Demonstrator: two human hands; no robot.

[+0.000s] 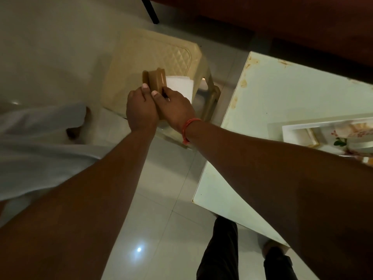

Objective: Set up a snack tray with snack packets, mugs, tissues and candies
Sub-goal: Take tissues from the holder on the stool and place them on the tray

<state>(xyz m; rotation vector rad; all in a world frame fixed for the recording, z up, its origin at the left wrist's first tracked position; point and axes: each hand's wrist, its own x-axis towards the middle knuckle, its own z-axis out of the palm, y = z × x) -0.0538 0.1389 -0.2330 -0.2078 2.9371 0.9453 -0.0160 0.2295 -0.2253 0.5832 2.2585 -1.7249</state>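
Head view: both hands [159, 107] grip tissue holder [156, 78] above stool [153, 51].

One head camera, looking steeply down

We see only one view, from the person's head, facing forward and down along both bare forearms. The cream plastic stool [153, 63] lies close ahead past the hands, the pale green table top [282, 110] runs along the right side, and the glossy white tiled floor [161, 199] is directly below.
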